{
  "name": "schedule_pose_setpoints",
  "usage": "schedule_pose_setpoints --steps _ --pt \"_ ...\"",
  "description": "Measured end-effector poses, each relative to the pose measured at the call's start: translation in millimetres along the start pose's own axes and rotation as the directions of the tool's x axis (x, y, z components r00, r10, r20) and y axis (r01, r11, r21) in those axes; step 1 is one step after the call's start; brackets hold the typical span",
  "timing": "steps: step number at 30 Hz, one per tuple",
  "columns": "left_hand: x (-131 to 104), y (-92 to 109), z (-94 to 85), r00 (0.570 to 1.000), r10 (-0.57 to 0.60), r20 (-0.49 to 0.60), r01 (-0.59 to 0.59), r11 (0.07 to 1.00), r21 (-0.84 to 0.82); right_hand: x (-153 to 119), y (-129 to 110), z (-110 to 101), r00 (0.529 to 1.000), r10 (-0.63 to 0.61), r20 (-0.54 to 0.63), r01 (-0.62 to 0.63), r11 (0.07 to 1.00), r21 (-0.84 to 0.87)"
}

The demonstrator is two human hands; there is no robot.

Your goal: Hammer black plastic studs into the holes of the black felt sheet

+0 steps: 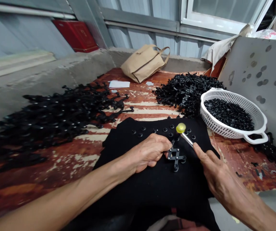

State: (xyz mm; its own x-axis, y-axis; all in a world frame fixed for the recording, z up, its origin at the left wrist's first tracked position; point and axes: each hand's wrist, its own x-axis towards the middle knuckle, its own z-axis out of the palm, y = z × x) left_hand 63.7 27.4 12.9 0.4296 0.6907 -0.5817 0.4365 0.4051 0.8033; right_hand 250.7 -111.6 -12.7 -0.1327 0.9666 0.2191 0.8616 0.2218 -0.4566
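Observation:
My left hand (152, 150) pinches the upper end of a small black scissor linkage (176, 157) with round feet, over a black cloth (138, 189). In my right hand (213, 168) is a mallet (181, 128) with a translucent yellow head and a metal shaft. Its head is just above the top end of the linkage; whether they touch, I cannot tell. Several small round black parts (165, 130) sit in loose rows on the cloth beyond my hands.
Tangled black linkages heap up at left (56, 115); another dark pile (188, 89) lies at the back right. Beside it stands a white basket (234, 128) of small black pieces. A tan bag (145, 62) and white paper (119, 84) lie farther back. A grey panel (255, 73) borders the right.

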Motion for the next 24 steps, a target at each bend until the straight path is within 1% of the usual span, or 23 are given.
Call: schedule_pose_setpoints --steps 1,2,3,4,6,7,8,10,11,12,15,16,17,19,20,22,24 --pt "0 0 0.0 1.000 0.001 -0.001 -0.001 1.000 0.004 0 0 0 0.999 0.012 0.047 -0.011 1.000 -0.014" --pt "1 0 -0.3 1.000 -0.001 -0.002 0.001 1.000 0.005 -1 0 -1 0.999 0.006 0.041 -0.006 1.000 -0.002" --pt "1 -1 -0.7 1.000 -0.004 -0.002 0.004 1.000 0.005 -2 -1 -2 1.000 -0.015 -0.013 0.016 1.000 0.027" --pt "2 -2 -1.5 1.000 -0.009 -0.002 0.009 1.000 0.006 -3 -3 -3 0.994 -0.046 -0.102 0.051 0.997 0.055" --pt "4 -6 -3.6 1.000 -0.009 0.004 0.009 1.000 0.009 -4 -6 -3 0.953 -0.102 -0.285 0.125 0.990 0.065" --pt "6 -9 -4.9 1.000 0.002 0.016 -0.002 1.000 0.011 -3 -6 -2 0.942 -0.120 -0.314 0.141 0.989 0.045" --pt "7 -11 -6.2 0.999 0.021 0.033 -0.022 1.000 0.012 -2 -6 -2 0.950 -0.124 -0.287 0.134 0.991 0.015" --pt "9 -14 -8.0 0.996 0.067 0.065 -0.068 0.998 0.012 0 -3 -1 0.986 -0.105 -0.127 0.100 0.994 -0.043" --pt "9 -15 -8.3 0.995 0.076 0.068 -0.077 0.997 0.015 2 -2 -1 0.995 -0.088 -0.049 0.085 0.995 -0.055" --pt "9 -14 -8.1 0.996 0.068 0.057 -0.070 0.997 0.020 3 -1 -1 0.997 -0.078 -0.019 0.078 0.996 -0.044" --pt "7 -10 -6.7 1.000 0.011 0.014 -0.011 0.999 0.035 4 1 -3 0.986 -0.102 -0.133 0.106 0.994 0.024" --pt "7 -9 -6.4 1.000 0.007 0.014 -0.007 0.999 0.037 4 0 -4 0.985 -0.105 -0.139 0.108 0.994 0.011" --pt "7 -9 -6.4 1.000 0.018 0.023 -0.019 0.999 0.040 4 0 -4 0.989 -0.097 -0.112 0.096 0.995 -0.013" --pt "7 -9 -7.4 0.997 0.054 0.048 -0.056 0.997 0.047 5 1 -5 0.998 -0.060 -0.009 0.060 0.997 -0.038" --pt "7 -10 -8.3 0.996 0.065 0.058 -0.068 0.996 0.054 5 1 -5 0.999 -0.042 0.006 0.043 0.999 -0.025" --pt "7 -10 -11.0 0.994 0.065 0.088 -0.073 0.994 0.085 4 1 -5 0.999 -0.026 -0.023 0.026 1.000 0.007" --pt "8 -8 -15.1 0.987 0.062 0.145 -0.085 0.984 0.157 1 1 -4 1.000 -0.001 -0.013 0.001 1.000 -0.003"
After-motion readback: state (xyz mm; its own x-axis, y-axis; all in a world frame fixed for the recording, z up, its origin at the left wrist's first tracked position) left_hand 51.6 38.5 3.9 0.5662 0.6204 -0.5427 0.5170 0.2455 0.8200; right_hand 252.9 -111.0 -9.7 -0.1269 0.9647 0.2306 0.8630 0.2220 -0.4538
